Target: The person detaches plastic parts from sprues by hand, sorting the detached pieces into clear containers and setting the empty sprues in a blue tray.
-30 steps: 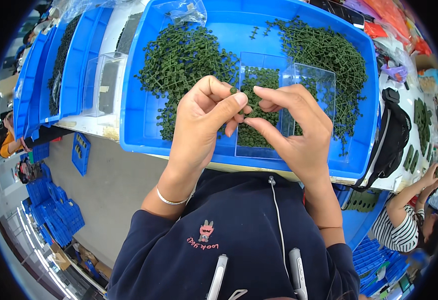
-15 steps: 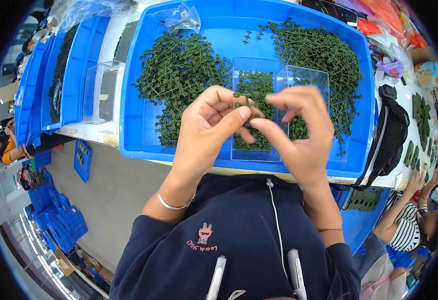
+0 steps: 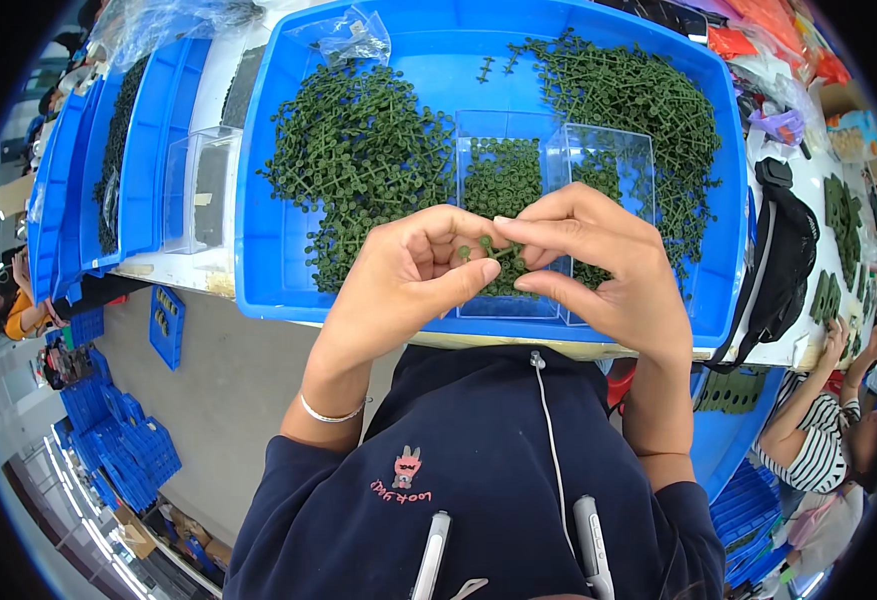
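My left hand pinches a small dark green plastic piece with round discs between thumb and fingers. From the other side, my right hand has its fingers curled round the same piece, index fingertip against its upper end. Both hands hover over two clear plastic boxes holding loose green discs. These boxes stand inside a large blue tray. Branched green pieces with discs lie heaped in the tray, one pile at left and another at right.
A clear plastic bag lies in the tray's far left corner. Left of it stand an empty-looking clear box and blue bins. A black bag rests at the right. A co-worker in a striped shirt sits at lower right.
My right hand has come in to the left and closed on the green piece. Both hands are slightly lower, with the fingers nearer together.
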Demonstrator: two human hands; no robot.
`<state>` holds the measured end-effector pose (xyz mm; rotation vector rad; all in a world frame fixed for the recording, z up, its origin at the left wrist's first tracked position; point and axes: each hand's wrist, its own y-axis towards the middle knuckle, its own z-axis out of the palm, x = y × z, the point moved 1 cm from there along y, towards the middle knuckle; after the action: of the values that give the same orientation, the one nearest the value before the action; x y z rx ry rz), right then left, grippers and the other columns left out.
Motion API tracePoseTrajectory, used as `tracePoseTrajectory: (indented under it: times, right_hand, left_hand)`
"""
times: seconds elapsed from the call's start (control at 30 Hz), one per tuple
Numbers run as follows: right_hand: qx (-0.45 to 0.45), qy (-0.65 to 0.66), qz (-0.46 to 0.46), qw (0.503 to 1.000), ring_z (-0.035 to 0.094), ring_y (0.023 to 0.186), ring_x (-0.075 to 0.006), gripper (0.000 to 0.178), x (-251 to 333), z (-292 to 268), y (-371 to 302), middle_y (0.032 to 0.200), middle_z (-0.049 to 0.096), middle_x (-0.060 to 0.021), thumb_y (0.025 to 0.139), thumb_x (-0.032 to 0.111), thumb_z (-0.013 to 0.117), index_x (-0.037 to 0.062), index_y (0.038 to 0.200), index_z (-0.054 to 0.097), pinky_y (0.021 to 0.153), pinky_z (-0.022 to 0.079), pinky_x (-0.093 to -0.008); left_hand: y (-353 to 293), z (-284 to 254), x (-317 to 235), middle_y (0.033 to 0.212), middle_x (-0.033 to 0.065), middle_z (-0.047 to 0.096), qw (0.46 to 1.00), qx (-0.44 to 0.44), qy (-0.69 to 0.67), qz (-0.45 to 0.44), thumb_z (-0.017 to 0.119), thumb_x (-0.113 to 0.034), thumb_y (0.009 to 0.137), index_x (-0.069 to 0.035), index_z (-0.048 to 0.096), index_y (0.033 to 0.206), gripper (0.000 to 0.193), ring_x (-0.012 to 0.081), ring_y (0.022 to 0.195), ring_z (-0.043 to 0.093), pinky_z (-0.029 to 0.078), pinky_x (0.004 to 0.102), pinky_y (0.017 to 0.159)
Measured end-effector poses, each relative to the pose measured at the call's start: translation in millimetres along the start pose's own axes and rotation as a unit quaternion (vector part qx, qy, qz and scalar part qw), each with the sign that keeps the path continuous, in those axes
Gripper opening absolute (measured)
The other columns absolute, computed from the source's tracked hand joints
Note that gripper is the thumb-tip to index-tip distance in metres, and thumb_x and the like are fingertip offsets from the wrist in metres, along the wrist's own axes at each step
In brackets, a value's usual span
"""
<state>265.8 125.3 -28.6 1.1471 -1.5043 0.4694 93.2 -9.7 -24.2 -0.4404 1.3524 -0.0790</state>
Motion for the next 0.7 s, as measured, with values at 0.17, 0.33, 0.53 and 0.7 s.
tracePoseTrajectory:
  times: [0.17,0.33,0.53,0.7]
  right_hand:
    - [0.007,-0.029,0.0,1.0,0.067,0.08,-0.0164,0.039,-1.4,-4.8,0.8,0.097,0.067,-0.0077,0.079,-0.006,0.078,0.0065,0.116,0.076,0.068,0.056,-0.0282]
    - [0.001,-0.036,0.025,0.999,0.067,0.08,-0.0172,0.033,-2.5,2.8,-1.9,0.093,0.067,-0.0068,0.081,-0.004,0.078,0.0056,0.112,0.077,0.067,0.056,-0.0292]
    - [-0.016,-0.094,0.011,0.995,0.068,0.08,-0.0227,0.034,-2.4,9.3,0.1,0.093,0.065,-0.0084,0.081,-0.002,0.077,0.0044,0.115,0.074,0.067,0.055,-0.0336]
    - [-0.014,-0.115,0.013,0.993,0.067,0.078,-0.0296,0.031,-8.0,15.9,-0.5,0.092,0.064,-0.0106,0.082,-0.001,0.075,0.0023,0.112,0.071,0.067,0.055,-0.0392]
  left_hand:
    - [0.9,0.2,0.5,0.079,0.0006,0.065,1.0,0.0,0.014,0.013,0.074,-0.004,0.093,0.001,0.065,0.12,0.029,0.0028,0.062,0.056,0.042,0.0178,0.051]
    - [2.9,-2.5,-0.6,0.087,0.0027,0.062,0.996,-0.002,0.021,0.086,0.072,-0.002,0.094,0.001,0.053,0.134,0.045,0.0046,0.067,0.056,0.043,0.0177,0.055]
    - [5.6,-1.9,1.2,0.089,0.002,0.062,0.996,-0.019,0.031,0.077,0.073,-0.003,0.093,0.001,0.05,0.136,0.048,0.0055,0.07,0.057,0.044,0.018,0.057]
    - [6.4,4.0,0.2,0.088,0.0016,0.061,0.997,-0.012,0.038,0.07,0.072,-0.002,0.093,0.001,0.05,0.136,0.048,0.0053,0.072,0.057,0.044,0.0185,0.058]
